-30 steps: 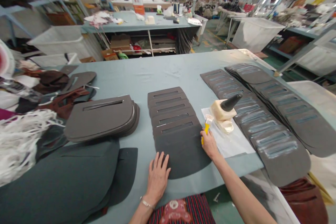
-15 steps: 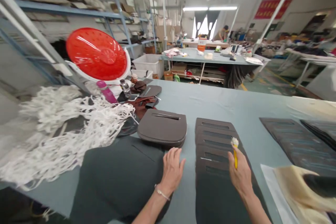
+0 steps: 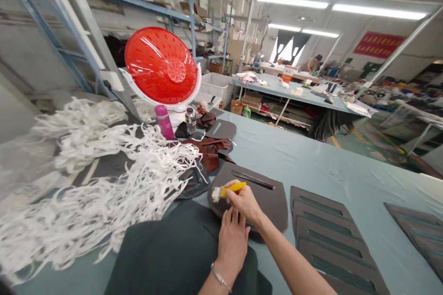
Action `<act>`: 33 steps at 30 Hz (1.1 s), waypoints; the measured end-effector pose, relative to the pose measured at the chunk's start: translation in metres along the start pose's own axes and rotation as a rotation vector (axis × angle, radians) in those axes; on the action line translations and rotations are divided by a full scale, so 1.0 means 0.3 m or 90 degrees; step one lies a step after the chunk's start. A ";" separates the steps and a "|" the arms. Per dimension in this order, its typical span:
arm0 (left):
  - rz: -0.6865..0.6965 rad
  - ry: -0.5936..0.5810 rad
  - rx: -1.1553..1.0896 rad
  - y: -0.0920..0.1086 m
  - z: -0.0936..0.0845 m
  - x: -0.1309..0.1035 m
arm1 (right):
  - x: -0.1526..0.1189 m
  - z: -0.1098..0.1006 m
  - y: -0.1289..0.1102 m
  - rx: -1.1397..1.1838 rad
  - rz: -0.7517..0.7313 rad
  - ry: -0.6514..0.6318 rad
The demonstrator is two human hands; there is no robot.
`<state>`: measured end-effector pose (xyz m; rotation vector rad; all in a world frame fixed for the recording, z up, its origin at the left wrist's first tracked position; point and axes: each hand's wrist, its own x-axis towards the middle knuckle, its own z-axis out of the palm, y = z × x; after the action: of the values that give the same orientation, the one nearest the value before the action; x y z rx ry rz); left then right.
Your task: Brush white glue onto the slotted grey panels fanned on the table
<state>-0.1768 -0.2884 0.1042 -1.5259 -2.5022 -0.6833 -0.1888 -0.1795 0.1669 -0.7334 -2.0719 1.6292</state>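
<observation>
My right hand pinches a small brush with a yellow handle and ragged whitish bristles. Its bristles are over the left side of a stack of dark rounded panels; whether they touch it I cannot tell. A slit with a dark strip runs along the top panel. Just below, my left hand, with a bracelet at the wrist, lies flat on the stack's near edge, fingers extended. Under that wrist spreads a large dark sheet. To the right, several overlapping dark pieces with rectangular cutouts lie in a row.
A tangled heap of white strips covers the table's left side. Behind it stand a pink bottle, a clear jar and a large red dish-shaped object. More dark pieces lie far right. A person is in the distance.
My right hand with the brush has moved left from the row of cutout pieces to the stacked panels. My left hand now lies on the stack's edge. The camera view has turned left.
</observation>
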 end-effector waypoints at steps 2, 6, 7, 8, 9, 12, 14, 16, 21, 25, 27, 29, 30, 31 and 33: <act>-0.004 0.004 -0.014 -0.015 0.010 0.002 | 0.094 0.020 0.021 -0.015 0.013 -0.040; -0.004 0.001 -0.042 -0.043 0.042 0.007 | 0.295 -0.019 0.035 -0.044 0.046 0.183; -0.005 -0.001 -0.045 -0.047 0.048 0.008 | 0.336 -0.028 0.035 -0.054 0.053 0.249; -0.006 -0.002 -0.045 -0.050 0.053 0.010 | 0.368 -0.033 0.035 -0.059 0.055 0.282; -0.008 -0.004 -0.044 -0.051 0.055 0.011 | 0.390 -0.037 0.039 -0.061 0.052 0.286; -0.004 -0.002 -0.037 -0.051 0.052 0.015 | 0.386 -0.073 0.075 -0.109 0.033 0.256; 0.005 0.004 -0.036 -0.052 0.044 0.019 | 0.327 -0.152 0.116 -0.204 0.049 0.325; 0.015 0.008 -0.044 -0.053 0.037 0.022 | 0.231 -0.278 0.156 -0.302 0.093 0.425; 0.035 -0.021 -0.076 -0.054 0.029 0.024 | -0.023 -0.583 0.180 -0.484 0.183 0.616; 0.053 -0.035 -0.084 -0.044 0.023 0.023 | -0.110 -0.622 0.168 -0.402 0.165 0.635; 0.058 -0.037 -0.076 -0.036 0.018 0.023 | -0.172 -0.581 0.182 -0.362 0.165 0.624; 0.060 -0.045 -0.064 -0.031 0.014 0.025 | -0.278 -0.521 0.200 -0.367 0.177 0.636; 0.061 -0.050 -0.060 -0.030 0.012 0.025 | -0.343 -0.490 0.206 -0.379 0.180 0.633; 0.061 -0.054 -0.059 -0.030 0.010 0.026 | -0.410 -0.462 0.207 -0.396 0.186 0.624; 0.054 -0.059 -0.065 -0.031 0.007 0.024 | -0.518 -0.418 0.188 -0.428 0.199 0.603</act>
<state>-0.1880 -0.2853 0.1018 -1.7253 -2.4863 -0.7547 0.0173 -0.1711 0.1432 -1.6994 -1.7483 0.4165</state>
